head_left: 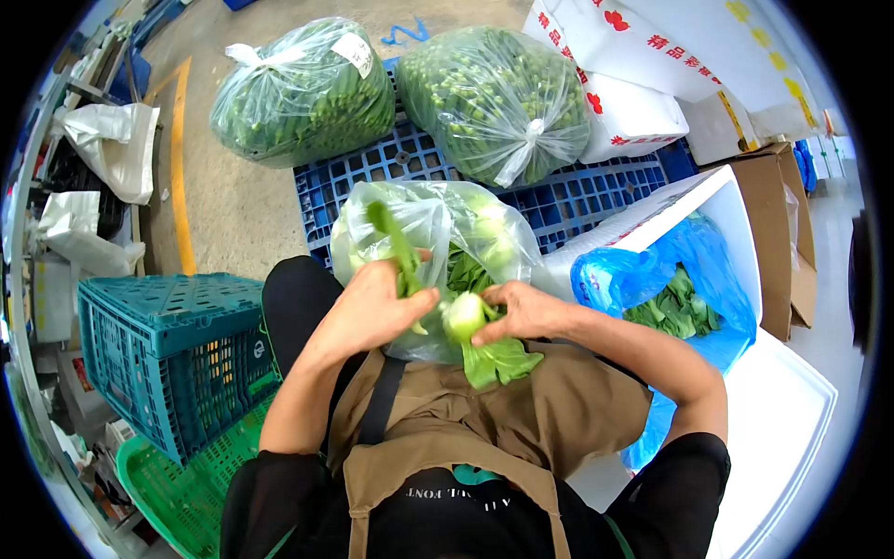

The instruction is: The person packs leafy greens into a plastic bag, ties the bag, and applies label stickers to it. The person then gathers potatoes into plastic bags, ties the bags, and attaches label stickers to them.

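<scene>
My right hand [529,311] grips a head of bok choy [463,317] by its pale base, its leaves hanging down over my brown apron [438,401]. My left hand [368,303] is closed on a loose bok choy leaf [399,240] that sticks up past the fingers. Both hands are close together above my lap. Just beyond them, a clear plastic bag [372,219] with more bok choy inside stands against my knees.
Two tied bags of green vegetables [317,107] rest on a blue pallet [321,191]. To the right, a white foam box [740,210] lined with a blue bag [601,279] contains leafy greens. A teal crate [140,373] and a green basket [140,475] are at my left.
</scene>
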Available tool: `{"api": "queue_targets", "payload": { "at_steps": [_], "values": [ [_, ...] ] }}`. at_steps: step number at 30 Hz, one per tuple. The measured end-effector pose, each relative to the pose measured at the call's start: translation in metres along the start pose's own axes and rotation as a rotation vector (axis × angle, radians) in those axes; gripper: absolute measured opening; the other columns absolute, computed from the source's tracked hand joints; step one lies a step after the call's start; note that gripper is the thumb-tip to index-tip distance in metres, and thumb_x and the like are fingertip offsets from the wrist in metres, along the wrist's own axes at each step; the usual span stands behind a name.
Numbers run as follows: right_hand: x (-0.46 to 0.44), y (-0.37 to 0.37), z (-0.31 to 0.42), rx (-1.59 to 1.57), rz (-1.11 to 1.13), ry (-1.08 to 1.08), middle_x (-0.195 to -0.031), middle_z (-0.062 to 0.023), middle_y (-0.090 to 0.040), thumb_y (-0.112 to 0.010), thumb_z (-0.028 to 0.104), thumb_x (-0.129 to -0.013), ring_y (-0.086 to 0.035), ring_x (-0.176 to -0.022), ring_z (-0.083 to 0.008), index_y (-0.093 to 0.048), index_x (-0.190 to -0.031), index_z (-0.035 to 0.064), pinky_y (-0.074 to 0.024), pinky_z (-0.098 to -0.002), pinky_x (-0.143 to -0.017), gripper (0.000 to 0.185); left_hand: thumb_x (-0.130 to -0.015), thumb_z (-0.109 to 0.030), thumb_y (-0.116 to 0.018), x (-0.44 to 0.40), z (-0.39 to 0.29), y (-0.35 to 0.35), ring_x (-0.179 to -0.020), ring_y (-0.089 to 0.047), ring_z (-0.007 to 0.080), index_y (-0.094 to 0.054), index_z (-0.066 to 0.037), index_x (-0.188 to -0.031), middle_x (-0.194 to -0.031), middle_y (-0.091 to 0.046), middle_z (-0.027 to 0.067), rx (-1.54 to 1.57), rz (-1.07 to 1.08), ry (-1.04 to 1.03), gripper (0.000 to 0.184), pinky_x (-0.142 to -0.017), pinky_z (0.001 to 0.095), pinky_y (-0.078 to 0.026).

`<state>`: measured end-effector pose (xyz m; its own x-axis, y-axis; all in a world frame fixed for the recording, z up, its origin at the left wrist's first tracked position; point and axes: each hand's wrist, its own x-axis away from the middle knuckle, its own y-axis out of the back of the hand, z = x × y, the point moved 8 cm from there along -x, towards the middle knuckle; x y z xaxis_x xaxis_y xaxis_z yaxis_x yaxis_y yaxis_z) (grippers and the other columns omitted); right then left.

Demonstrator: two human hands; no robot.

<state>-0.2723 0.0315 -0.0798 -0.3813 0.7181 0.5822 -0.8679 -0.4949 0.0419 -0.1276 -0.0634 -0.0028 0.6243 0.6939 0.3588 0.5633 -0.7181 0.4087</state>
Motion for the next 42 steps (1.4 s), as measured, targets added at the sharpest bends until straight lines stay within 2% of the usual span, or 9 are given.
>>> {"api": "queue_targets", "payload": {
  "at_steps": [3,8,14,22,24,31,35,38,42],
  "values": [
    [-0.002,0.016,-0.006,-0.16,-0.056,-0.075,-0.112,-0.0176,-0.06,-0.081,0.031,-0.067,-0.058,-0.101,-0.0239,-0.058,-0.111,-0.0098,-0.0442,-0.0324,-0.09,0.064,-0.072,-0.026,-0.059,-0.03,0.034,-0.032,-0.082,-0.063,0.0303,-0.056,0.009,-0.111,-0.091,-0.063,0.0254,0.088,0.225,0.125,0.053,-0.078,0.0353,-0.048],
    [0.023,0.067,0.046,0.745,-0.416,0.246,-0.141,-0.0206,-0.033,-0.081,0.027,-0.061,-0.042,-0.124,-0.0307,-0.058,-0.11,-0.0101,-0.0307,-0.039,-0.106,0.065,-0.076,-0.022,-0.058,-0.04,0.05,-0.009,-0.075,-0.063,0.027,-0.057,0.009,-0.106,-0.084,-0.063,0.0195,-0.012,-0.059,0.189,0.043,-0.072,0.0383,-0.05],
    [0.058,0.087,0.1,-0.838,-0.337,0.43,-0.104,-0.0108,-0.063,-0.065,0.02,-0.082,-0.062,-0.092,-0.0188,-0.054,-0.114,-0.0056,-0.0507,-0.0348,-0.083,0.042,-0.074,-0.022,-0.06,-0.035,0.049,-0.043,-0.079,-0.063,0.0257,-0.06,0.005,-0.102,-0.085,-0.065,0.0214,-0.057,0.298,0.115,0.039,-0.075,0.0352,-0.049],
    [0.022,-0.007,0.021,-1.347,-0.174,-0.027,-0.113,-0.0063,-0.06,-0.055,0.034,-0.09,-0.06,-0.099,-0.0182,-0.055,-0.115,0.0069,-0.0495,-0.0359,-0.088,0.037,-0.083,-0.03,-0.06,-0.018,0.069,-0.062,-0.068,-0.058,0.016,-0.063,-0.004,-0.104,-0.084,-0.063,0.0105,0.265,0.499,0.185,0.033,-0.057,0.0275,-0.046],
    [0.021,-0.007,0.009,-1.326,-0.227,-0.093,-0.113,-0.0076,-0.06,-0.051,0.035,-0.092,-0.06,-0.1,-0.0194,-0.054,-0.116,0.0065,-0.0491,-0.0365,-0.089,0.037,-0.081,-0.027,-0.061,-0.003,0.084,-0.081,-0.056,-0.053,0.0114,-0.063,-0.004,-0.098,-0.072,-0.06,0.0072,-0.113,0.812,0.452,0.029,-0.046,0.0246,-0.04],
    [0.014,0.0,-0.021,-1.252,-0.447,-0.183,-0.115,-0.0108,-0.06,-0.038,0.03,-0.096,-0.059,-0.103,-0.0217,-0.052,-0.119,0.0047,-0.048,-0.0388,-0.092,0.037,-0.069,-0.017,-0.064,0.05,0.053,-0.082,-0.055,-0.048,0.0076,-0.063,0.005,-0.094,-0.065,-0.055,0.0015,0.559,1.062,0.26,0.033,-0.05,0.0221,-0.037],
    [0.004,0.001,-0.063,-1.025,-0.474,-0.268,-0.12,-0.0164,-0.056,-0.036,0.036,-0.097,-0.056,-0.108,-0.0246,-0.047,-0.123,-0.0003,-0.0479,-0.0408,-0.091,0.046,-0.059,-0.019,-0.073,0.07,0.059,-0.06,-0.056,-0.053,0.017,-0.063,0.01,-0.087,-0.082,-0.064,0.0183,0.934,0.979,0.209,0.042,-0.05,0.0269,-0.041],
    [0.017,-0.034,-0.088,-0.726,-0.268,-0.863,-0.118,-0.0235,-0.054,-0.035,0.039,-0.097,-0.058,-0.105,-0.0285,-0.042,-0.122,-0.0091,-0.0495,-0.0434,-0.089,0.054,-0.057,-0.019,-0.073,0.068,0.056,-0.051,-0.052,-0.053,0.0172,-0.063,0.011,-0.086,-0.075,-0.063,0.0179,1.145,0.795,0.204,0.043,-0.048,0.0275,-0.04],
    [0.011,-0.021,-0.089,-0.199,-0.068,-0.657,-0.096,-0.024,-0.061,-0.045,0.041,-0.094,-0.06,-0.099,-0.0325,-0.053,-0.1,-0.0138,-0.0521,-0.045,-0.08,0.056,-0.062,-0.019,-0.067,0.055,0.046,-0.024,-0.042,-0.046,0.0143,-0.056,0.011,-0.096,-0.051,-0.048,0.0089,1.195,0.396,0.178,0.046,-0.039,0.0268,-0.036]
  ]
}}
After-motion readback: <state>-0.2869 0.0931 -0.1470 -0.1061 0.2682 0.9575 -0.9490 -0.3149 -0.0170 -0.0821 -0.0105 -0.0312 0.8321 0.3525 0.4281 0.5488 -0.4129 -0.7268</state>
